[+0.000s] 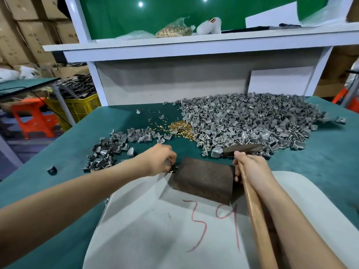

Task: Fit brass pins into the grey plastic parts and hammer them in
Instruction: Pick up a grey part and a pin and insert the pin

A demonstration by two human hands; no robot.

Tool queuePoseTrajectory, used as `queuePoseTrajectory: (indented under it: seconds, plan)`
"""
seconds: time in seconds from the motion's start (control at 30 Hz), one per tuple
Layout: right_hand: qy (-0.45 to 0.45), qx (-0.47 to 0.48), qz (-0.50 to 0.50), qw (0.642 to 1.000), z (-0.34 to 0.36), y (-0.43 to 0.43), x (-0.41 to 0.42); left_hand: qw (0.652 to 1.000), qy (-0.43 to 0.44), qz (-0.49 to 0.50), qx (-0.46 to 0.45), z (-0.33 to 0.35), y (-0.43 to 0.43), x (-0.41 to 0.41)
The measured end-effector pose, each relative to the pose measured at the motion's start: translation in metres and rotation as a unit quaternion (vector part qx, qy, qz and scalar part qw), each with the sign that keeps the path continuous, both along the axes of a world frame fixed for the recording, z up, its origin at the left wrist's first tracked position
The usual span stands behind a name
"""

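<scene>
The right hand (250, 167) grips the hammer (242, 149) by its wooden handle, its head beside the big pile of grey plastic parts (252, 123). The left hand (161, 160) pinches a small grey part (168, 162) at the left edge of the rusty block (204, 179) — brass pins (180, 129) lie just beyond.

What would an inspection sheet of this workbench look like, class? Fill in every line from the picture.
Surface: green bench mat; white sheet marked 39.
Job's things: big heap of grey plastic parts, loose brass pins, rusty metal block, wooden-handled hammer.
Clutter: clear bag of pins on white shelf.
Grips: left grip pinches a small grey piece beside the block; right grip holds the hammer.
Cables: nothing seen on the bench.
Surroundings: orange stool, yellow crate, cardboard boxes.
</scene>
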State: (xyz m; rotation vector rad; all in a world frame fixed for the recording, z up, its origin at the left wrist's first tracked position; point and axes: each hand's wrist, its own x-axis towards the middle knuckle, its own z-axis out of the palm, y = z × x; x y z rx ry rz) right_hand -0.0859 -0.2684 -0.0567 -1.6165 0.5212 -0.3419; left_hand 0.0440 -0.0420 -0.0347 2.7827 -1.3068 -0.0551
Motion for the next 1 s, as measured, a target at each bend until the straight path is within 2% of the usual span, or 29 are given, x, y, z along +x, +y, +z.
queuePoseTrajectory:
  seconds: [0.1,0.2,0.3,0.37,0.43,0.5,0.57,0.67,0.77,0.87,1.0]
  plan:
    - [0.057,-0.185,-0.037,0.98,-0.002,-0.001,-0.003,0.999,0.016,0.014,-0.027,-0.002,0.002,-0.003]
    - [0.119,-0.299,-0.063,0.945,-0.002,0.001,-0.006,0.998,0.016,0.021,-0.049,-0.002,0.003,-0.004]
    - [0.192,-0.396,-0.105,0.892,0.0,-0.002,-0.014,0.985,0.011,0.066,-0.16,0.002,0.003,-0.01]
    - [0.212,-0.408,-0.116,0.881,0.0,-0.009,-0.017,0.94,0.06,0.119,-0.315,0.002,0.001,-0.021]
    - [0.215,-0.387,-0.128,0.888,0.001,-0.014,-0.019,0.862,0.143,0.149,-0.462,-0.006,-0.005,-0.042]
    - [0.208,-0.381,-0.151,0.888,0.004,-0.016,-0.019,0.801,0.166,0.156,-0.554,-0.019,-0.013,-0.065]
    - [0.143,-0.41,-0.163,0.886,0.008,-0.014,-0.019,0.769,0.151,0.146,-0.604,-0.028,-0.02,-0.081]
    - [-0.045,-0.433,-0.089,0.896,0.016,0.004,-0.021,0.758,0.134,0.105,-0.63,-0.032,-0.025,-0.088]
    - [-0.183,-0.481,0.04,0.856,0.021,0.038,-0.023,0.738,0.162,0.081,-0.649,-0.032,-0.026,-0.095]
    - [-0.253,-0.53,0.074,0.806,0.02,0.063,-0.025,0.708,0.183,0.092,-0.676,-0.028,-0.023,-0.094]
    - [-0.275,-0.558,0.053,0.781,0.021,0.075,-0.026,0.703,0.227,0.075,-0.67,-0.026,-0.019,-0.097]
